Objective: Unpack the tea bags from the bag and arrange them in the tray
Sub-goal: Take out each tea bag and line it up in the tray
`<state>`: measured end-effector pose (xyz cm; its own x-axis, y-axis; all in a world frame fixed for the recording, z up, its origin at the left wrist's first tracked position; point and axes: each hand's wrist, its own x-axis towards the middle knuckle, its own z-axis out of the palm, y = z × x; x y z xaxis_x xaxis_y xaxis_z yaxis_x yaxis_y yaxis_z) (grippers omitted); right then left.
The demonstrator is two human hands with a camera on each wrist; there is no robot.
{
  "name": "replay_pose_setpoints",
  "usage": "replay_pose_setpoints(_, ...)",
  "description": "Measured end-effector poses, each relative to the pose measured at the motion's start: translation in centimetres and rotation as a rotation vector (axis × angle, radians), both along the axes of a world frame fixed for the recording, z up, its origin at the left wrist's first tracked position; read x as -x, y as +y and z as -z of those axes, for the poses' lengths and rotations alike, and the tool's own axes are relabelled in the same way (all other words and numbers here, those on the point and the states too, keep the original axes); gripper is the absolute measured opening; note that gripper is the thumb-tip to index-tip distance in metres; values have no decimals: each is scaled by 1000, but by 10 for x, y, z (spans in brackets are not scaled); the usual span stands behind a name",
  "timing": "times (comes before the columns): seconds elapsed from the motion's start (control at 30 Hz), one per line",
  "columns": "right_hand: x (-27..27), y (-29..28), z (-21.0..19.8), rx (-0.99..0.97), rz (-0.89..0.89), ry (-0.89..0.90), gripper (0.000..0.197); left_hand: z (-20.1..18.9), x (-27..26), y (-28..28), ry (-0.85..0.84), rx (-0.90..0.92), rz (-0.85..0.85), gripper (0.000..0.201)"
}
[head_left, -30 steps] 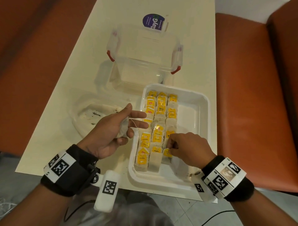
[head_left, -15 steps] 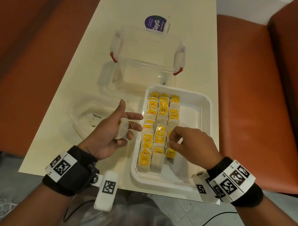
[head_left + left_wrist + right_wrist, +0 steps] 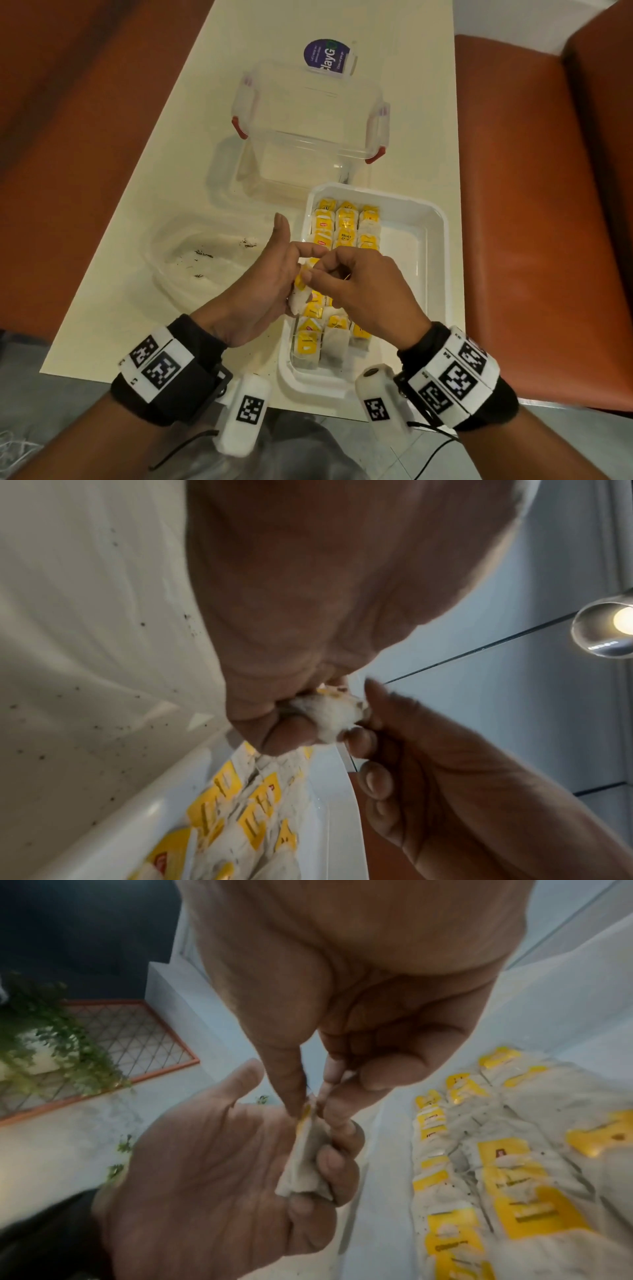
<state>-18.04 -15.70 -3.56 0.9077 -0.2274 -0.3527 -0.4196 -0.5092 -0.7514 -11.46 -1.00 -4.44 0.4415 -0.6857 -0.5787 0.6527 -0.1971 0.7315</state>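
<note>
**Both hands on one tea bag above the tray**

Your left hand (image 3: 255, 291) curls its fingers round a tea bag (image 3: 298, 298) while your right hand (image 3: 359, 291) pinches its yellow tag end between thumb and fingertips, just over the white tray (image 3: 431, 260). Rows of tea bags (image 3: 346, 229) fill the tray's left side. Tray, clear plastic bag (image 3: 191, 260) with dark crumbs and lidless clear container (image 3: 308, 113) sit on your cream table (image 3: 164, 144), between orange-brown seats (image 3: 534, 205). Your hands hide the tray's middle rows; the wrist views are blurred.
</note>
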Motion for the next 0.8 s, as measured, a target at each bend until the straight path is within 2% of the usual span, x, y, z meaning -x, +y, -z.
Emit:
replay_pose_setpoints(0.07, 1, -8, 0, -83, 15, 19, 15, 2, -2, 5, -49, -5, 43, 72)
replay_pose_setpoints(0.2, 7, -25, -3, -227, 83, 36, 14, 5, -7, 16, -268, -81, 151, 20)
replay_pose_setpoints(0.27, 9, -30, -4, -257, 95, 31, 14, 5, -7, 16, -301, -117, 134, 8)
replay_pose_setpoints(0.57, 13, -40, -7, -248, 97, 5, 12, 0, -6, 9, -309, -152, 90, 2)
replay_pose_setpoints(0.8, 14, -40, -9, -245, 61, -36, 11, -7, -2, 8, -255, -98, 54, 11)
